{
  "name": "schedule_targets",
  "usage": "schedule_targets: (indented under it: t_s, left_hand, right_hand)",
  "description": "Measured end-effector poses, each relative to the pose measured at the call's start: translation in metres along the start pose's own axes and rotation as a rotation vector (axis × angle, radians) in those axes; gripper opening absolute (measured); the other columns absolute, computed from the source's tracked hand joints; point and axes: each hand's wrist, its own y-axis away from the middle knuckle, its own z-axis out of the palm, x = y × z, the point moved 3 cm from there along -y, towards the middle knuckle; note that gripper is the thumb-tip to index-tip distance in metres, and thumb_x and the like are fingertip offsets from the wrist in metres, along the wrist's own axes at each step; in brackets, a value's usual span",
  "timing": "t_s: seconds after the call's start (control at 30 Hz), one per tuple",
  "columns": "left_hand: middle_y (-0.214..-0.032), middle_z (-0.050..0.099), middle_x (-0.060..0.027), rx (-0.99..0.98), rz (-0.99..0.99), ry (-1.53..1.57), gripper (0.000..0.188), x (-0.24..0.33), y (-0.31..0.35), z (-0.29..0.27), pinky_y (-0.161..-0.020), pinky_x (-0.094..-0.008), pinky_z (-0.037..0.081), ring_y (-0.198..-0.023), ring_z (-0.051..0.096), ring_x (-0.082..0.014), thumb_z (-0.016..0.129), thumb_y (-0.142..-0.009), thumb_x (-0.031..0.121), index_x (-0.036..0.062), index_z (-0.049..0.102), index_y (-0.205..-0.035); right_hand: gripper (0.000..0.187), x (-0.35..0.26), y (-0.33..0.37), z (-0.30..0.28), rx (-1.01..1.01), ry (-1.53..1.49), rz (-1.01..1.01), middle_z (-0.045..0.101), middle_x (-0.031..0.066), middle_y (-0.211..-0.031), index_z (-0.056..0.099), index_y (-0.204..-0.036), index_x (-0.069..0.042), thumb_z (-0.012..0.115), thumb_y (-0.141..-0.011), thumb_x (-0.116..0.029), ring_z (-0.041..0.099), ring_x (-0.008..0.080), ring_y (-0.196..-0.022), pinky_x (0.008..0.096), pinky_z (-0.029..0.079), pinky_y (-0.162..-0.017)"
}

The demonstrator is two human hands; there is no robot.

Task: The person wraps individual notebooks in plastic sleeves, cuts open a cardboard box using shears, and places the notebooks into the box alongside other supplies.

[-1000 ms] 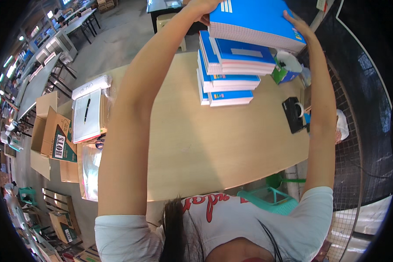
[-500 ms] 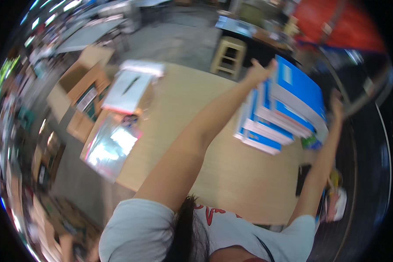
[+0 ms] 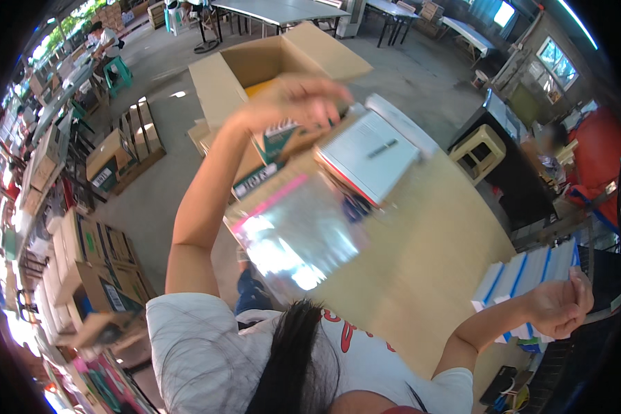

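Observation:
My left hand [image 3: 293, 103] is raised at the near side of an open cardboard box [image 3: 217, 90], its fingers loosely spread and blurred, with nothing visible in them. Just right of it, a stack of white sheets [image 3: 366, 162] lies on the table with a dark pen [image 3: 383, 148] on top. Clear plastic bags with a pink edge [image 3: 293, 238] lie nearer to me, shiny and partly over the table's edge. My right hand [image 3: 564, 303] has curled fingers and looks bare. It hovers over or beside a stack of blue-and-white thick blocks [image 3: 517, 276], partly hiding them; contact cannot be made out.
The wooden table [image 3: 421, 255] spans the middle. A white wrapped bundle [image 3: 403, 124] lies behind the sheets. A beige stool [image 3: 479, 153] stands beyond the table. Cartons [image 3: 103, 276] are piled on the floor at left, and a person [image 3: 105, 43] sits far back left.
The view has swung left. Both hands have come away from the sides of the blue-and-white stack; my left hand has moved across to the cardboard box, and my right hand has curled.

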Motion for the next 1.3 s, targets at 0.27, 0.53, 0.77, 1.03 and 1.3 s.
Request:
schedule_targets:
  t_s: [0.27, 0.53, 0.77, 1.03, 1.3]
  left_hand:
    - [-0.090, 0.067, -0.0096, 0.784, -0.539, -0.357, 0.047, -0.217, -0.023, -0.401, -0.051, -0.0310, 0.053, -0.069, 0.064, -0.0181, 0.072, -0.082, 0.036, 0.0018, 0.061, -0.112]
    - [-0.129, 0.056, -0.0185, -0.524, -1.119, -1.028, 0.074, -0.369, -0.113, -0.381, -0.078, -0.0417, 0.054, -0.097, 0.064, -0.0296, 0.069, -0.080, 0.056, 0.0049, 0.054, -0.132]
    - [-0.144, 0.043, -0.0170, -0.830, -1.158, -0.740, 0.083, -0.432, -0.100, -0.395, -0.092, -0.0441, 0.050, -0.115, 0.056, -0.0312, 0.072, -0.079, 0.055, 0.0049, 0.045, -0.139]
    - [-0.149, 0.033, -0.0212, -0.716, -1.206, -0.446, 0.095, -0.415, -0.098, -0.375, -0.107, -0.0516, 0.037, -0.136, 0.037, -0.0356, 0.076, -0.079, 0.043, 0.0054, 0.023, -0.149]
    - [-0.146, 0.042, -0.0149, -0.894, -1.039, -0.739, 0.081, -0.414, -0.108, -0.388, -0.101, -0.0481, 0.043, -0.128, 0.047, -0.0333, 0.072, -0.081, 0.044, 0.0118, 0.034, -0.146]
  right_hand:
    - [0.036, -0.141, 0.071, 0.438, -0.796, -0.365, 0.419, 0.061, 0.0092, -0.079, 0.070, -0.097, -0.005, 0.081, -0.066, -0.020, 0.057, 0.0235, -0.068, 0.0332, 0.044, -0.059]
    - [0.028, -0.272, 0.296, 0.566, -1.343, -0.699, 0.653, 0.058, 0.0089, -0.103, 0.064, -0.096, -0.010, 0.074, -0.074, -0.023, 0.058, 0.0287, -0.094, 0.0405, 0.050, -0.076]
    - [0.059, -0.331, 0.393, 0.415, -1.956, -0.165, 0.721, 0.035, 0.0021, -0.150, 0.054, -0.132, -0.036, 0.069, -0.076, -0.046, 0.025, 0.0396, -0.140, 0.0751, 0.033, -0.090]
    - [0.065, -0.316, 0.374, 0.371, -1.875, -0.210, 0.711, 0.039, -0.0005, -0.149, 0.053, -0.133, -0.031, 0.077, -0.072, -0.031, 0.035, 0.0295, -0.137, 0.0579, 0.026, -0.108]
    - [0.043, -0.199, 0.165, 0.577, -1.215, -0.362, 0.920, 0.068, 0.0092, -0.086, 0.071, -0.093, -0.005, 0.084, -0.060, -0.028, 0.065, 0.0276, -0.081, 0.0366, 0.051, -0.071]
